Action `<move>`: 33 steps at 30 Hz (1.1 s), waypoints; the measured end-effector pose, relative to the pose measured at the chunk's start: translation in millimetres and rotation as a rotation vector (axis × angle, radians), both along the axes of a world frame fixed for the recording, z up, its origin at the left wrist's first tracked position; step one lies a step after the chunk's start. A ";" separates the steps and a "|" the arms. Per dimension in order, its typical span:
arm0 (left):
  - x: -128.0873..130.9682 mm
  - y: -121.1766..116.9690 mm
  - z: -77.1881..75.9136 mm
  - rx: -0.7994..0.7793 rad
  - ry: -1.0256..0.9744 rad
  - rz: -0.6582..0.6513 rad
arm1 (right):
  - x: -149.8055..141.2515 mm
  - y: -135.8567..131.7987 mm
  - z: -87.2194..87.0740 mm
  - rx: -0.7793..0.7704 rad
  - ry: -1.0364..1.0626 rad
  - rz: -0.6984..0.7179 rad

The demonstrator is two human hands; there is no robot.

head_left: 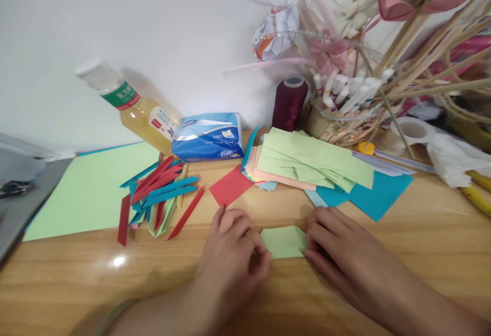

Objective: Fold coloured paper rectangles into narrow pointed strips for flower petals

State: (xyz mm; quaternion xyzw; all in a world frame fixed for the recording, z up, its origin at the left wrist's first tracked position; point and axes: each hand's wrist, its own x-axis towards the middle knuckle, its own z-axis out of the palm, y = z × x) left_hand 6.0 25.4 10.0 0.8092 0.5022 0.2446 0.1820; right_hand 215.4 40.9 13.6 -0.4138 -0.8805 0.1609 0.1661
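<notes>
A small light green paper (pixel 283 241) lies flat on the wooden table (pixel 422 254) between my two hands. My left hand (pixel 233 249) pinches its left edge with curled fingers. Along the paper's right edge my right hand (pixel 337 246) presses down, fingertips on the sheet. A red paper square (pixel 230 186) lies just beyond my left hand. Behind the hands spreads a stack of green, peach and blue paper sheets (pixel 310 164).
A pile of folded red, blue and green paper strips (pixel 159 193) lies left of centre, on a large green sheet (pixel 92 190). At the back stand a drink bottle (pixel 132 106), a tissue pack (pixel 209 136), a maroon thread spool (pixel 289 102) and a basket (pixel 341 121) holding paper flowers.
</notes>
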 end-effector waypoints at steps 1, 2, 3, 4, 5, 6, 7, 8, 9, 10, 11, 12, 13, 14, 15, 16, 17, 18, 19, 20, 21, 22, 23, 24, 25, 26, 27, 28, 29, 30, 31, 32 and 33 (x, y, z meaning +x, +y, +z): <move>-0.2 -0.1 -0.1 -0.006 0.004 -0.002 | 0.3 -0.2 0.4 0.002 -0.001 -0.002; -0.6 -0.1 0.0 -0.012 0.008 -0.003 | 0.7 -0.3 0.6 -0.002 0.000 -0.005; -1.1 0.0 0.4 -0.019 0.014 -0.004 | 1.1 -0.3 0.5 -0.013 0.004 -0.011; -1.7 0.1 1.1 -0.024 0.021 -0.008 | 1.6 -0.1 0.1 -0.026 0.010 -0.015; -2.3 0.4 2.0 -0.027 0.032 -0.012 | 2.1 0.1 -0.5 -0.035 0.019 -0.018; -2.8 0.6 3.0 -0.026 0.048 -0.020 | 2.6 0.3 -1.2 -0.030 0.026 -0.020; -3.2 0.9 3.9 -0.017 0.065 -0.031 | 3.0 0.2 -1.6 -0.008 0.025 -0.014; -3.3 1.1 4.5 -0.002 0.087 -0.049 | 3.4 -0.1 -1.6 0.032 0.015 -0.006; -3.1 1.1 4.4 0.022 0.109 -0.070 | 3.7 -0.8 -0.9 0.091 0.001 0.008; -2.6 0.7 3.5 0.059 0.126 -0.072 | 3.9 -2.0 0.6 0.156 -0.014 0.032; -1.9 0.1 1.8 0.104 0.136 -0.054 | 3.8 -3.7 2.6 0.219 -0.030 0.064; -1.0 -0.9 -0.6 0.151 0.139 -0.027 | 3.6 -6.0 5.0 0.275 -0.041 0.104; -0.3 -2.3 -3.2 0.197 0.139 0.004 | 3.4 -8.9 7.3 0.322 -0.051 0.142; 0.2 -4.0 -5.8 0.244 0.140 0.021 | 3.1 -12.3 9.2 0.362 -0.060 0.170; 0.2 -5.9 -8.0 0.293 0.146 0.013 | 2.8 -16.2 10.4 0.399 -0.073 0.188; -0.2 -7.8 -9.5 0.337 0.172 -0.024 | 2.5 -20.5 10.7 0.431 -0.089 0.185; -1.0 -9.6 -10.1 0.374 0.215 -0.089 | 2.3 -24.9 10.1 0.457 -0.108 0.169; -2.2 -11.2 -10.1 0.409 0.266 -0.148 | 2.2 -29.4 8.8 0.480 -0.125 0.145; -3.4 -12.7 -9.5 0.426 0.323 -0.204 | 2.1 -33.7 7.0 0.497 -0.138 0.116; -4.6 -13.9 -8.8 0.427 0.371 -0.244 | 2.2 -37.5 4.9 0.508 -0.148 0.093; -5.7 -15.0 -8.0 0.413 0.402 -0.264 | 2.5 -40.7 2.8 0.513 -0.155 0.072; -6.4 -15.9 -7.3 0.393 0.412 -0.265 | 2.9 -43.1 0.9 0.517 -0.166 0.058; -6.9 -16.6 -6.6 0.375 0.402 -0.250 | 3.6 -44.7 -0.6 0.521 -0.181 0.059; -7.3 -17.2 -5.8 0.356 0.386 -0.235 | 4.5 -45.7 -1.7 0.524 -0.202 0.072; -7.6 -17.7 -4.8 0.348 0.366 -0.225 | 5.6 -45.9 -2.3 0.524 -0.228 0.097; -8.0 -18.1 -3.4 0.353 0.347 -0.226 | 6.9 -45.8 -2.6 0.525 -0.252 0.127; -8.6 -18.6 -1.8 0.368 0.337 -0.241 | 8.1 -45.3 -2.5 0.528 -0.267 0.154; -9.3 -19.2 0.0 0.392 0.334 -0.259 | 9.2 -44.7 -2.3 0.529 -0.276 0.176; -10.2 -20.0 1.8 0.420 0.337 -0.276 | 10.1 -44.1 -2.0 0.530 -0.281 0.183; -11.1 -21.0 3.4 0.446 0.346 -0.290 | 10.9 -43.6 -1.7 0.533 -0.285 0.185; -12.0 -22.3 4.6 0.467 0.358 -0.300 | 11.3 -43.2 -1.3 0.534 -0.290 0.182; -12.7 -23.8 5.5 0.481 0.372 -0.303 | 11.7 -42.8 -0.8 0.537 -0.297 0.179; -13.3 -25.4 6.2 0.489 0.386 -0.303 | 11.9 -42.5 -0.3 0.542 -0.302 0.174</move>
